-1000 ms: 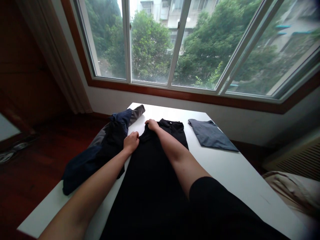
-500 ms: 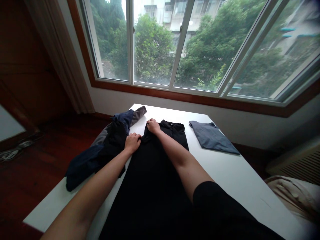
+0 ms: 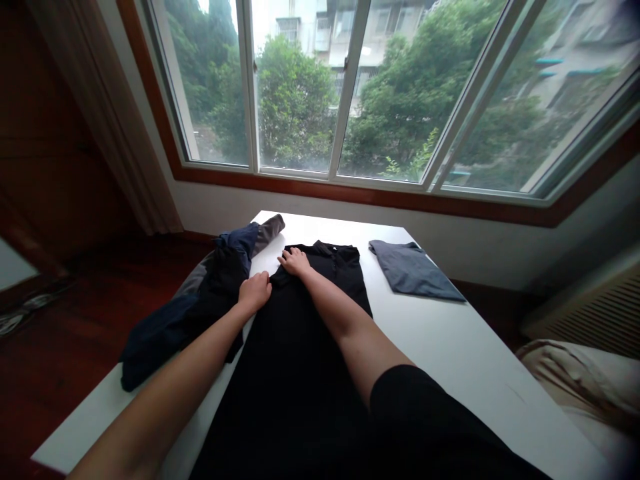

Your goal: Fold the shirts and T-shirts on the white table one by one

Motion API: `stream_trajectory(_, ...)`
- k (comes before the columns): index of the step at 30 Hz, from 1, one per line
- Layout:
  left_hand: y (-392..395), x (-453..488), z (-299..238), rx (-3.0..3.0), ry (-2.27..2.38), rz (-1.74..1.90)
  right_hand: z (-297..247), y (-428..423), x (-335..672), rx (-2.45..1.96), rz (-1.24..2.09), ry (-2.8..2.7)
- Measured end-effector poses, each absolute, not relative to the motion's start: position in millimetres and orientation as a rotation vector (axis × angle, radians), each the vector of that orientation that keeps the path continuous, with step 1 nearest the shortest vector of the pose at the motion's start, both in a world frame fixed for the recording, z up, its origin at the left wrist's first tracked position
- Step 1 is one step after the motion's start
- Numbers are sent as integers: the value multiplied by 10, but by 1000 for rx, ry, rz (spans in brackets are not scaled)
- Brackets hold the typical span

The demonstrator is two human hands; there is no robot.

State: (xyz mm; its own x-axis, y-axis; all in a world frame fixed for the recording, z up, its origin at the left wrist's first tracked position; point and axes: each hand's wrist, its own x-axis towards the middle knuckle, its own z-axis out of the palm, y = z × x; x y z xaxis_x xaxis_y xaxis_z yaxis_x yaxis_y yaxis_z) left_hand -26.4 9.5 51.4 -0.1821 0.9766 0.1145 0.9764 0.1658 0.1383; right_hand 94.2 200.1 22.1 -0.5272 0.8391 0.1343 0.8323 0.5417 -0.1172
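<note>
A black collared shirt [image 3: 345, 270] lies spread on the white table in front of me, its collar toward the window. My left hand [image 3: 255, 291] is closed on the shirt's left edge, near the sleeve. Just beyond it, my right hand [image 3: 296, 262] rests on the shirt near the upper left corner, fingers stretched and apart. The lower part of the shirt runs toward me and blends with my own black clothing, so its end cannot be made out.
A heap of dark clothes [image 3: 200, 300], navy, black and grey, lies along the left side of the white table [image 3: 425, 360]. A folded grey garment [image 3: 415, 270] sits at the right edge. Beige fabric [image 3: 580, 380] is off the table at the right. A window stands behind.
My right hand's fingers have loosened from a curled grip and spread over the shirt. The fingers of my left hand have curled in tighter at the edge. The view has shifted slightly.
</note>
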Motion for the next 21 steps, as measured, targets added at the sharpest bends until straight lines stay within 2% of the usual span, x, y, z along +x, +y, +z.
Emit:
stream_trajectory(6,-321,-243,653,2101,2294,37,397,1809,766,-1260,-114,-2562)
stream_trajectory(12,-563,-42,706,2126,2203,-30,573,1712,450,-1393,58,-2536)
stream_trajectory(21,-1200,-107,870,2164,1874,14,478,1852,476,-1637,217,-2518)
